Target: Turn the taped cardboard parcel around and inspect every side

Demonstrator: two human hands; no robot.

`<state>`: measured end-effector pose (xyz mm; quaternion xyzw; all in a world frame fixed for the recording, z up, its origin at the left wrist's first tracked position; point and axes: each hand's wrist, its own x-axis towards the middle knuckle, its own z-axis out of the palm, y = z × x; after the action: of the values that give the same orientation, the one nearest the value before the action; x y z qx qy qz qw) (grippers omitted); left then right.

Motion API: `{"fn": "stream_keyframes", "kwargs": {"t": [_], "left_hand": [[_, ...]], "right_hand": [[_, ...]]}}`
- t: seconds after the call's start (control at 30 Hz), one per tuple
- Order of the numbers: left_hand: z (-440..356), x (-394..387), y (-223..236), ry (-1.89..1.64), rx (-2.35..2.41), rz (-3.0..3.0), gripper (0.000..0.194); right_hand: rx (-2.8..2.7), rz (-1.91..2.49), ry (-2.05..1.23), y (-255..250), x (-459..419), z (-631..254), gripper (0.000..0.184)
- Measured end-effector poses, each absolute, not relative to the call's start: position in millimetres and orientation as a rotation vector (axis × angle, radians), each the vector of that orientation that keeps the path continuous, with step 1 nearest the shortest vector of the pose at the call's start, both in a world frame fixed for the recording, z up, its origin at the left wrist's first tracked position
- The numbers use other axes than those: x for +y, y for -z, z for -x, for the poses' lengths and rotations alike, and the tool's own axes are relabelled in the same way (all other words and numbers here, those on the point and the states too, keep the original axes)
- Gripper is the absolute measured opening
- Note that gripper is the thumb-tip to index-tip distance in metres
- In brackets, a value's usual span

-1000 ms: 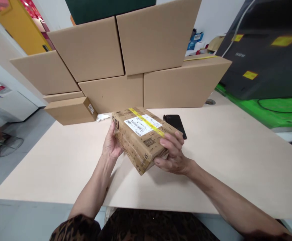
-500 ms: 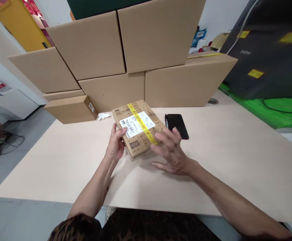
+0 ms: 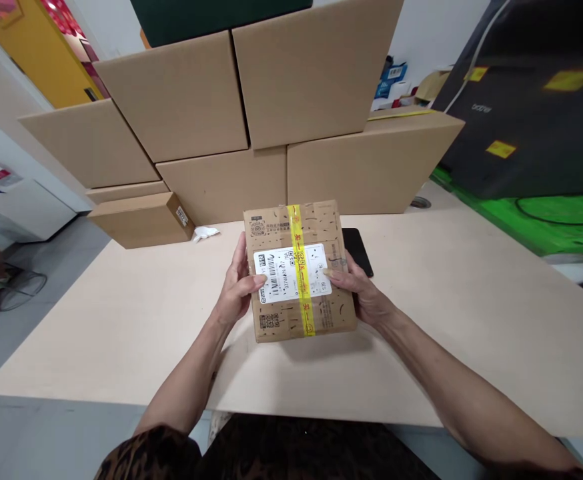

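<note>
A flat brown cardboard parcel (image 3: 276,323) is held up above the table, its top face toward me. It carries a white shipping label and a strip of yellow tape down its length. My left hand (image 3: 235,287) grips its left edge, thumb on the label and fingers behind. At the right edge my right hand (image 3: 364,290) is closed on it too, its thumb on the label's right end. Partly hidden behind the parcel and my right hand lies a black tablet-like object (image 3: 357,248).
Large cardboard boxes (image 3: 171,100) are stacked along the back of the pale table (image 3: 446,313). A smaller box (image 3: 136,220) and a crumpled white tissue (image 3: 205,233) lie at the back left. To the right, a dark case (image 3: 531,120) stands on a green surface (image 3: 546,220).
My right hand, open beside the parcel before, has taken hold of its right edge. The parcel has been turned straighter and now faces me more squarely, a little further right.
</note>
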<state>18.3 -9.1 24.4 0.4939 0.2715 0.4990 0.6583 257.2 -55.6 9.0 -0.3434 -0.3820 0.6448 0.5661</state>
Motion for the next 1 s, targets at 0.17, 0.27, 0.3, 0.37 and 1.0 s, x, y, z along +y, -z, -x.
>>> {"fn": "stream_keyframes", "kwargs": {"t": [0.17, 0.27, 0.3, 0.37, 1.0], "left_hand": [[-19, -9, -28, -1.086, 0.629, -1.163, 0.105], [-21, -10, -26, -1.019, 0.705, -1.217, 0.087], [-22, -10, -26, -0.995, 0.716, -1.244, 0.086], [-25, -12, -26, -0.952, 0.709, -1.291, 0.094], [-22, -11, -13, -0.944, 0.775, -1.287, 0.128]], "right_hand": [[-0.816, 0.82, -1.446, -11, -57, -255, 0.077], [-0.78, 0.856, -1.338, -9, -55, -254, 0.08], [-0.787, 0.864, -1.3, -7, -54, -254, 0.081], [-0.812, 0.871, -1.226, -4, -53, -254, 0.083], [-0.829, 0.846, -1.076, 0, -53, -255, 0.074]]}}
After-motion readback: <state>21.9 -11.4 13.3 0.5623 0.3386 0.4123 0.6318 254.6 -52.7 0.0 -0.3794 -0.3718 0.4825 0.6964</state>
